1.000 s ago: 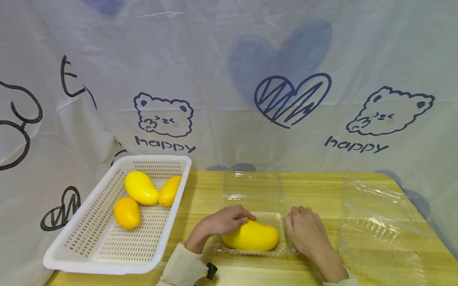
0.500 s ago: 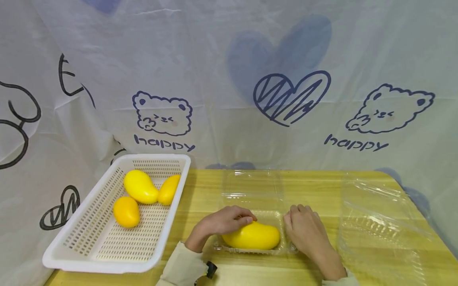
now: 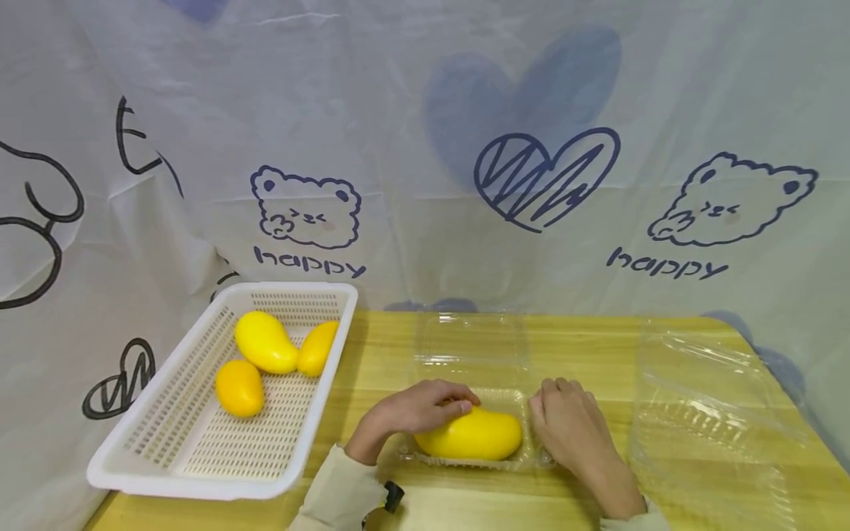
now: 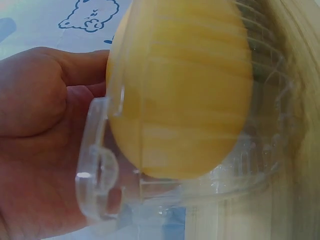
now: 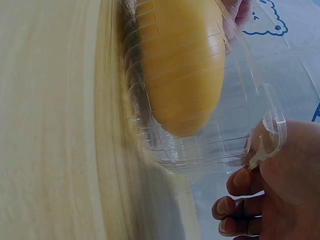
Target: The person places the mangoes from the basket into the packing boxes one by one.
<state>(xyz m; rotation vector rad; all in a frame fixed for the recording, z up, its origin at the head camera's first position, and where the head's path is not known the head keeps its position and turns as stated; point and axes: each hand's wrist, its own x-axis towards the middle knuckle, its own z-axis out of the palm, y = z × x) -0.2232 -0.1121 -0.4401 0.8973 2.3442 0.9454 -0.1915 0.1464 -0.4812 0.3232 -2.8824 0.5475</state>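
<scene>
A pale sheet [image 3: 412,110] printed with bears and hearts hangs behind my wood-grained table [image 3: 584,339], a white basket [image 3: 199,487] at its left. On the wood a yellow mango [image 3: 478,436] lies in a clear container [image 3: 513,399]: my left hand [image 3: 420,407] grips the fruit's left end; my right hand [image 3: 572,424] curls at the container's right edge, pinching or not, I can't tell.

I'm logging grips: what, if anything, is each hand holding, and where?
Left hand: the mango, by its upper left end. Right hand: seemingly the clear container, by its right edge.
</scene>
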